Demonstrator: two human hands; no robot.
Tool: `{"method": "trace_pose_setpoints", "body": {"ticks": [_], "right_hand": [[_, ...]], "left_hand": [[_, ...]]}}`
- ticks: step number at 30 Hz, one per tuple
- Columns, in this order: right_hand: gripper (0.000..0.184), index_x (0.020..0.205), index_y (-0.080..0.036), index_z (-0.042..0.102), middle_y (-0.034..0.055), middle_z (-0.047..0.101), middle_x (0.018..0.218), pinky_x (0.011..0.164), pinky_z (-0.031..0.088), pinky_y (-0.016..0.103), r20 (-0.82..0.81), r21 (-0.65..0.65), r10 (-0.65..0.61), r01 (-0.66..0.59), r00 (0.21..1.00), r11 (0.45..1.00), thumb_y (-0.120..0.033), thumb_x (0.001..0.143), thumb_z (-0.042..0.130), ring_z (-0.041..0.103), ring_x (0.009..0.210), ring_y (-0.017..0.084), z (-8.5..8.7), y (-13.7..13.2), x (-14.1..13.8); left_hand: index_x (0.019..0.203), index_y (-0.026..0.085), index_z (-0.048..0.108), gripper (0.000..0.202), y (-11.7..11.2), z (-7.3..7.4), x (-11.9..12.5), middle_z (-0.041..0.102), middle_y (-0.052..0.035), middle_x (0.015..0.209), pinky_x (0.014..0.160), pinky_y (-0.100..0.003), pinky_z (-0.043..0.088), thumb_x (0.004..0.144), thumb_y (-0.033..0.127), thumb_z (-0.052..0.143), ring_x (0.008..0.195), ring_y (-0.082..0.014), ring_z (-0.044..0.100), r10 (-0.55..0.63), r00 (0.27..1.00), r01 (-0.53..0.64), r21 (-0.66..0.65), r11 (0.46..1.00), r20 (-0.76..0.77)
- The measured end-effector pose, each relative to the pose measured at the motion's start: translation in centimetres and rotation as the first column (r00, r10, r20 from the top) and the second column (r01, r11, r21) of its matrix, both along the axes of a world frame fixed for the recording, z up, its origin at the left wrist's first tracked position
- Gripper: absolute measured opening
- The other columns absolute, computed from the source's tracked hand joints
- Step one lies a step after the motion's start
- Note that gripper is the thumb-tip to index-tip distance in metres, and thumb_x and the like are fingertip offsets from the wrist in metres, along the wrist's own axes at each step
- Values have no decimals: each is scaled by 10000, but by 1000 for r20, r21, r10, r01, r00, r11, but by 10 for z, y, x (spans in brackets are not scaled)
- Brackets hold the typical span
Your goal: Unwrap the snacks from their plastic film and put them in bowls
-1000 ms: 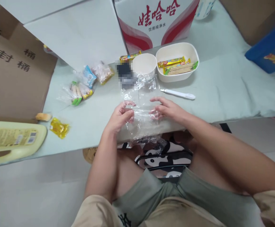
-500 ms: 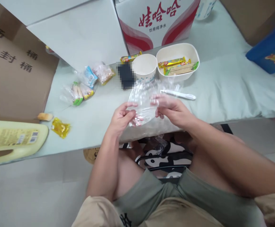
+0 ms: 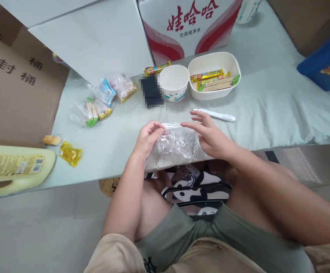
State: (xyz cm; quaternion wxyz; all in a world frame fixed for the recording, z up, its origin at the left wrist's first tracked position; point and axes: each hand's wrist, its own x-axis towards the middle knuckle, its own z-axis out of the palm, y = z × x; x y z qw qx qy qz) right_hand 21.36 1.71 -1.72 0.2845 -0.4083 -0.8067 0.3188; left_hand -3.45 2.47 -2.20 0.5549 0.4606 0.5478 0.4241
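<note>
A clear plastic bag [image 3: 179, 144] hangs crumpled over the front part of the cloth-covered table. My left hand [image 3: 149, 138] pinches its upper left corner between thumb and fingers. With fingers stretched out and apart, my right hand [image 3: 210, 134] is at the bag's right side, the index fingertip at its top edge. Just beyond that hand lies a white utility knife [image 3: 217, 115]. Farther back stand a white paper cup [image 3: 174, 83] and a white oval bowl [image 3: 193, 85]. Inside the bowl are yellow-wrapped sticks [image 3: 207, 75] and a bundle of thin wooden sticks [image 3: 220, 84].
On the left lie several small snack packets [image 3: 106, 91], a yellow wrapper [image 3: 71, 153] and a pale yellow bottle [image 3: 17, 168]. A white carton with red print [image 3: 190, 34] and a brown cardboard box [image 3: 17, 87] stand behind. At the right is a blue container [image 3: 324, 60].
The bag has dropped from a raised, spread position to hang down from my left hand. My right hand has loosened, its fingers now extended.
</note>
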Motion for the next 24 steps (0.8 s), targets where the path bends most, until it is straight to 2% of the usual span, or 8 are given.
{"method": "trace_pose_setpoints", "body": {"ticks": [3, 6, 8, 10, 13, 17, 21, 24], "right_hand": [[513, 1411, -241, 546, 148, 438, 1536, 1193, 410, 567, -45, -4, -106, 106, 993, 994, -204, 905, 474, 442, 1454, 306, 2, 2, 1], [750, 1511, -223, 385, 189, 449, 1549, 1148, 450, 568, -162, -162, -214, 188, 963, 969, -369, 835, 675, 486, 1412, 339, 4, 5, -2], [873, 1513, -223, 343, 188, 535, 1472, 1099, 499, 536, -263, -334, -225, 130, 938, 933, -383, 761, 757, 569, 1325, 321, 5, 8, -6], [691, 1379, -213, 474, 141, 676, 1239, 999, 567, 486, -340, -489, -190, -1, 921, 872, -385, 770, 751, 672, 1134, 281, 5, 9, -11], [304, 1041, -200, 602, 68, 703, 938, 865, 609, 417, -393, -579, -217, -57, 893, 813, -385, 822, 701, 700, 865, 213, 6, 7, -18], [327, 1064, -203, 612, 79, 716, 1066, 845, 612, 370, -455, -614, -302, -49, 838, 788, -371, 810, 733, 699, 939, 197, 6, 5, -25], [199, 974, -197, 637, 71, 738, 990, 832, 612, 356, -400, -674, -241, -106, 884, 731, -344, 854, 696, 716, 849, 178, 5, 6, -25], [239, 1056, -220, 647, 50, 751, 948, 754, 596, 319, -368, -640, -226, -69, 902, 766, -339, 857, 705, 707, 817, 171, 4, 7, -22]], "left_hand": [[1020, 244, 561, 459, -3, -1, 2, 691, -2, 967, 676, -240, 530, 635, 215, 809, 776, -130, 693, -40, 999, 39, 47, 998, 20], [1151, 295, 474, 653, -9, 4, 0, 683, 27, 913, 700, -261, 545, 612, 221, 837, 750, -137, 700, -84, 991, 80, 39, 996, 101], [1203, 326, 437, 751, -12, 7, -1, 670, 52, 861, 701, -279, 552, 589, 256, 865, 715, -142, 694, -90, 981, 84, 41, 996, 172], [1232, 332, 444, 791, -13, 9, -1, 681, 44, 865, 711, -303, 560, 574, 318, 883, 746, -164, 704, -77, 972, 67, 52, 996, 222], [1155, 253, 557, 640, -12, 9, 3, 731, -37, 939, 790, -371, 583, 614, 428, 851, 901, -237, 735, -79, 972, 82, -3, 997, 223], [921, 182, 639, 383, -9, 3, 10, 744, -55, 862, 752, -344, 583, 654, 385, 824, 818, -221, 735, -35, 985, 56, -118, 991, 170], [996, 193, 667, 329, -7, -4, 9, 711, -6, 729, 565, -254, 510, 788, 420, 781, 649, -163, 683, -32, 999, 33, -40, 999, 23], [951, 187, 670, 330, -6, -8, 4, 656, 15, 607, 465, -233, 438, 842, 487, 752, 494, -125, 587, -40, 996, 43, 34, 999, -80]]}}
